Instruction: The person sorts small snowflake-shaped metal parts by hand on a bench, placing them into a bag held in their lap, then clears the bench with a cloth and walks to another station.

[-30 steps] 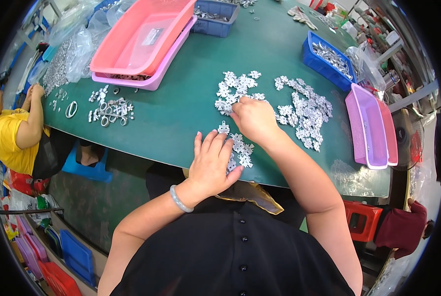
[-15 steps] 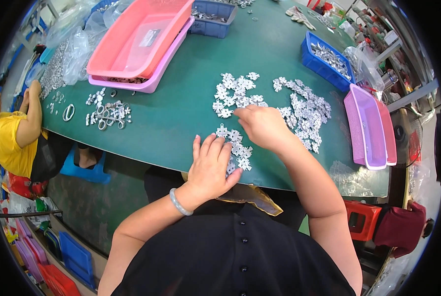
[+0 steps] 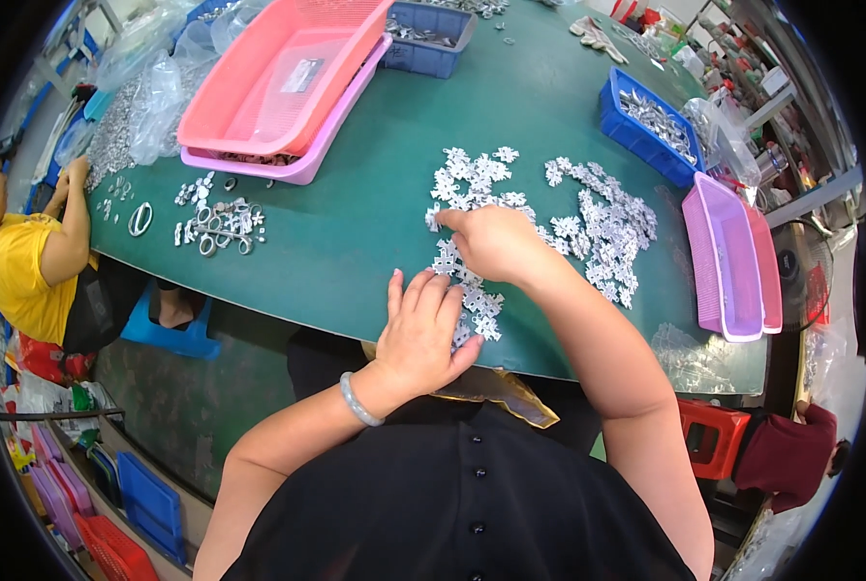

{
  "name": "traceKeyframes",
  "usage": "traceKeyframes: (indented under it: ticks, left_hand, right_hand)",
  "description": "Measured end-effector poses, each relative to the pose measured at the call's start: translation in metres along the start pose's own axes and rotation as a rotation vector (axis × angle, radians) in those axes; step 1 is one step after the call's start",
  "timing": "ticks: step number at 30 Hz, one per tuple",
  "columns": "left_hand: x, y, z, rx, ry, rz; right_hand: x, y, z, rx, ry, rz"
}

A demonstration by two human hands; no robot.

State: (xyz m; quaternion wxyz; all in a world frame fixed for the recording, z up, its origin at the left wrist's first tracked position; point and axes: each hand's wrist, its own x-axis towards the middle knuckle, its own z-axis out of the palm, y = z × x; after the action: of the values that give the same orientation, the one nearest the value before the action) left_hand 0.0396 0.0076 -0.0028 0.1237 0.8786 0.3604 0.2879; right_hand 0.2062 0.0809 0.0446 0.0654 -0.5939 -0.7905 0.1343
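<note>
My left hand (image 3: 417, 334) lies nearly flat at the table's front edge, fingers spread, beside a near group of small silver metal pieces (image 3: 479, 305). Its thumb reaches the lower end of that group. A bracelet circles the wrist. My right hand (image 3: 499, 242) is above the pieces with its index finger stretched out, the tip on one small metal piece (image 3: 433, 216) at the left side of the far group (image 3: 472, 177). Its other fingers look curled and are partly hidden. To the right lies a larger heap of the same flat, notched pieces (image 3: 612, 228).
Stacked pink baskets (image 3: 293, 87) and a dark blue bin (image 3: 428, 41) stand at the back left. Rings and small parts (image 3: 222, 225) lie left. At right are a blue bin of metal parts (image 3: 651, 126) and a purple basket (image 3: 722, 254). A person in yellow (image 3: 36, 271) sits left.
My right hand has moved left, its index finger now on a piece at the far group's left edge. My left hand has stayed nearly in place. The whole view has shifted slightly.
</note>
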Motion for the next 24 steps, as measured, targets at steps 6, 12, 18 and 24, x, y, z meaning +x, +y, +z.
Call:
traceKeyframes:
  ticks: [6,12,18,24]
  left_hand:
    - [-0.003,-0.003,0.000,-0.024,0.030,0.006]
    - [-0.005,-0.009,-0.012,-0.332,0.152,0.092]
    - [-0.050,-0.010,-0.026,-0.388,0.073,0.288]
    - [-0.091,-0.010,0.015,0.073,-0.336,0.333]
  right_hand:
    - [-0.015,-0.006,-0.013,-0.032,-0.120,-0.035]
    - [-0.021,-0.007,0.014,0.261,0.240,-0.373]
    - [-0.044,0.001,0.043,0.176,0.234,-0.450]
    - [-0.057,-0.014,0.053,0.121,0.283,-0.462]
